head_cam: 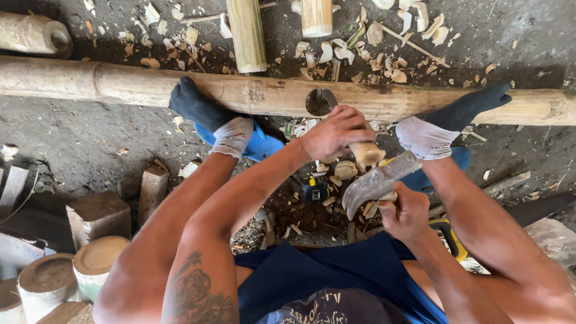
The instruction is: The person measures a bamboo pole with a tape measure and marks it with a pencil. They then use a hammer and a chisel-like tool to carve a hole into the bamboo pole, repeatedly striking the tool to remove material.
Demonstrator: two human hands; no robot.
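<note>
A long bamboo pole (180,84) lies across the ground, braced by my two socked feet. It has a round hole (315,102) cut into its side. My left hand (337,133) grips the wooden handle of a chisel (363,150) whose metal blade reaches into that hole. My right hand (408,211) holds a hammer (378,180), its grey metal head raised just beside the chisel's handle end.
Bamboo offcuts (247,33) and chips litter the dirt beyond the pole. Wooden blocks (99,216) and short bamboo rounds (99,258) stand at the lower left. A tape measure (315,189) lies between my legs, blue sandals under my feet.
</note>
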